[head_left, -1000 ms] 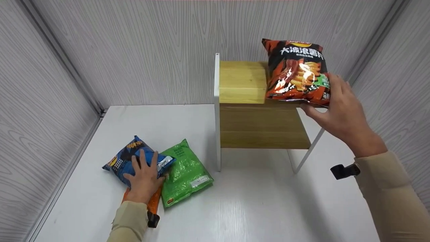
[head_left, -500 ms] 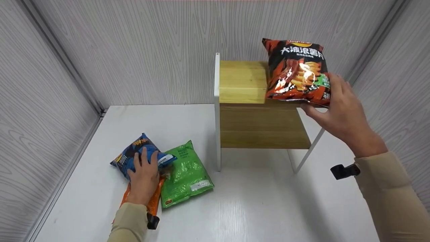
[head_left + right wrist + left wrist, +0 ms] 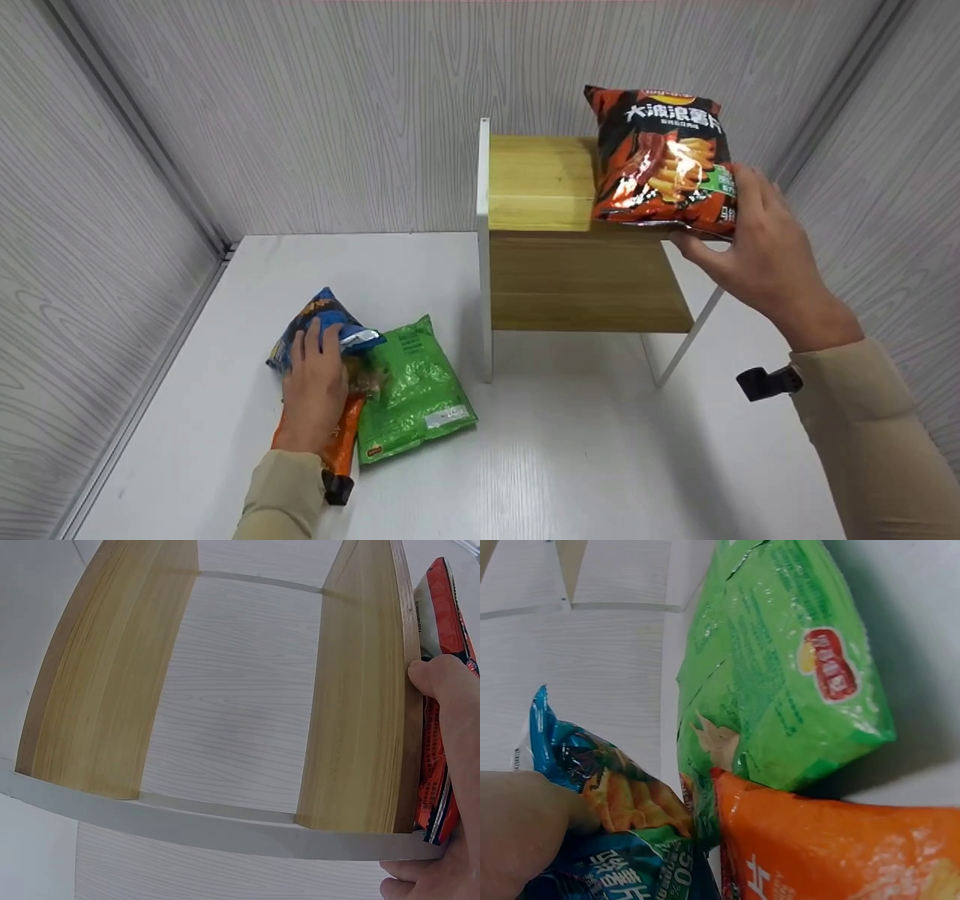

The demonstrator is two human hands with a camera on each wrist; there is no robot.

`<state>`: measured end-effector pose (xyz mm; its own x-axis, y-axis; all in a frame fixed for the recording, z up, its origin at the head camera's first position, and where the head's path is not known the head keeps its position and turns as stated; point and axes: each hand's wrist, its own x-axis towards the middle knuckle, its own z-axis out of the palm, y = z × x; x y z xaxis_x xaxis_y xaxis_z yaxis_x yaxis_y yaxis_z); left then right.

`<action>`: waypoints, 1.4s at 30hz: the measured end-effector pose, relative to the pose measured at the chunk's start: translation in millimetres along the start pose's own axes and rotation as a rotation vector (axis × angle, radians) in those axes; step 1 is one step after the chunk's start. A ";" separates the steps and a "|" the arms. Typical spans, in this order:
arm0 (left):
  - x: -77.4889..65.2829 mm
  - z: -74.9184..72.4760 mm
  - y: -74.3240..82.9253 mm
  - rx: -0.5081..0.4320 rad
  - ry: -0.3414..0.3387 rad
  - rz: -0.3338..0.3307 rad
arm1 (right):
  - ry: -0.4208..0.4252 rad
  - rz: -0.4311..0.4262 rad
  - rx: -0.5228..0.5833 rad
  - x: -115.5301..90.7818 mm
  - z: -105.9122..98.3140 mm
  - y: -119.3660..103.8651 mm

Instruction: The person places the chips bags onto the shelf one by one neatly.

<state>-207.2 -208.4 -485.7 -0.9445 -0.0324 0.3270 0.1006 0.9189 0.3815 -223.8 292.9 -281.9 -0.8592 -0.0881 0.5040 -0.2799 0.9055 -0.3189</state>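
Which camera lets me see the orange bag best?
The left wrist camera: the orange bag looks big, with white writing showing, though the picture's edges cut it off. The head camera shows only parts, with the left hand in the way. The right wrist camera doesn't show it.

The upper bag (image 3: 660, 161) was black and orange-red, with white lettering and a green patch. The blue bag (image 3: 328, 306) bore golden chip artwork; the orange bag (image 3: 343, 439) carried white characters; the green bag (image 3: 416, 390) showed a red-and-yellow logo. Shelf boards (image 3: 589, 281) were yellow-brown wood grain. The wall (image 3: 337, 112) was pale with grey wavy graining; the sleeves (image 3: 862, 397) were tan.
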 end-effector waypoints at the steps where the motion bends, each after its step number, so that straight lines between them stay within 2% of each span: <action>1: 1.0 -0.9 0.1 -0.011 0.025 0.009 | 0.000 0.000 0.000 -0.1 0.0 0.0; 7: 7.4 -6.4 4.3 -0.088 0.159 0.032 | -0.004 0.005 0.000 -0.5 0.3 0.2; 11: 10.4 -10.4 10.7 -0.161 0.167 0.011 | -0.006 0.005 -0.001 -0.9 -0.5 0.4; 18: 16.0 -15.8 20.5 -0.435 0.083 -0.178 | 0.018 -0.020 0.005 -1.3 1.4 0.7; 26: 17.7 -21.8 23.2 -0.692 -0.006 -0.327 | -0.003 0.002 -0.001 -1.2 1.1 -0.4; 30: 18.0 -24.5 22.7 -0.849 -0.034 -0.427 | -0.003 0.005 -0.005 -1.2 0.5 -0.7; 33: 17.3 -24.3 21.1 -0.974 -0.036 -0.505 | -0.001 0.003 -0.003 -1.2 0.5 -0.6; 38: 13.9 -16.4 16.4 -1.142 0.009 -0.618 | 0.001 0.000 -0.005 -1.1 0.2 -0.6; 40: 11.6 -12.4 14.5 -1.187 0.028 -0.649 | 0.001 0.001 -0.009 -1.1 0.0 -0.6; 42: 8.6 -10.0 13.0 -1.174 0.036 -0.680 | 0.001 0.000 -0.011 -1.1 -0.1 -0.5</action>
<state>-210.9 -200.7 -469.3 -0.9068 -0.3683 -0.2049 -0.1565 -0.1570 0.9751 -222.6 292.6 -282.3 -0.8588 -0.0873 0.5048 -0.2748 0.9101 -0.3101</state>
